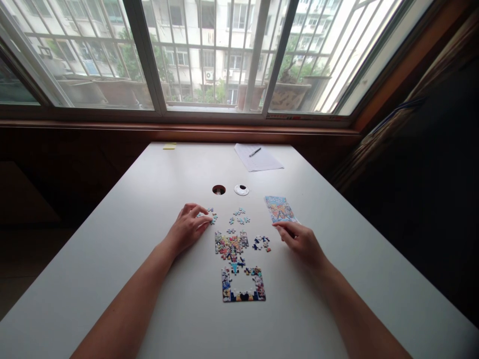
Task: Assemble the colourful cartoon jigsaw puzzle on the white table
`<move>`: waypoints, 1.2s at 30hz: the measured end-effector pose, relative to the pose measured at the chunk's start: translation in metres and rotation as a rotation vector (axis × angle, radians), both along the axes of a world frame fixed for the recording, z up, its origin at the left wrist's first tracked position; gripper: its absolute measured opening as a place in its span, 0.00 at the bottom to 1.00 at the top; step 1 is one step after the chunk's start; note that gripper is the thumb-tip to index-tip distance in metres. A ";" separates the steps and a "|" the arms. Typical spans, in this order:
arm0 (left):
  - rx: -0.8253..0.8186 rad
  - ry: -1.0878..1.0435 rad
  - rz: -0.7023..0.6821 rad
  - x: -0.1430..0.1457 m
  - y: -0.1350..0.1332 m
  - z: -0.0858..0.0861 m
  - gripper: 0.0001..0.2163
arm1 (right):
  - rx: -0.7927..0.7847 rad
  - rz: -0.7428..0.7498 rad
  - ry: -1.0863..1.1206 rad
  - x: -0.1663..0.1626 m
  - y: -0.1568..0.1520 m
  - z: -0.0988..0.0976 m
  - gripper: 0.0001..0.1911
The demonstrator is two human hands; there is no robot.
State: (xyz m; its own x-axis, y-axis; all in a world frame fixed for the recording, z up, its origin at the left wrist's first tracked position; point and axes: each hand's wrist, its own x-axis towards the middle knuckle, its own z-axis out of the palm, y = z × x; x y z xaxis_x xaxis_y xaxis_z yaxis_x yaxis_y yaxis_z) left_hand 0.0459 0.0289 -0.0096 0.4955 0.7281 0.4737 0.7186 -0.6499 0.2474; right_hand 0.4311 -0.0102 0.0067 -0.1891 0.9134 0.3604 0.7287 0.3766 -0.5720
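Puzzle partly assembled on the worktop (157, 279) — bottom frame section (243, 285) and joined middle block (231, 244) done, loose pieces (239, 217) outstanding — left hand (188, 228) fingers curled lightly on a loose piece (210, 216), right hand (301, 240) flat, holding nothing, beside the picture card (279, 209).

Head camera looks forward and down over the table (149, 279); window (209, 55) beyond.

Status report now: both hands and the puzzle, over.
Left hand on loose pieces. Right hand touching picture card. Puzzle partly assembled, nothing blocking.
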 end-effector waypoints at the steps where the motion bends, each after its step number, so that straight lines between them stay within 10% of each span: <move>1: -0.002 0.002 0.000 0.000 0.000 0.000 0.09 | 0.015 0.026 -0.015 -0.005 -0.001 0.005 0.13; 17: -0.004 0.041 0.032 0.007 -0.005 0.006 0.05 | 0.071 0.434 -0.235 -0.100 0.042 0.062 0.11; 36: -0.004 -0.007 0.068 0.004 -0.004 0.005 0.03 | 0.084 0.520 -0.353 -0.150 0.071 0.005 0.07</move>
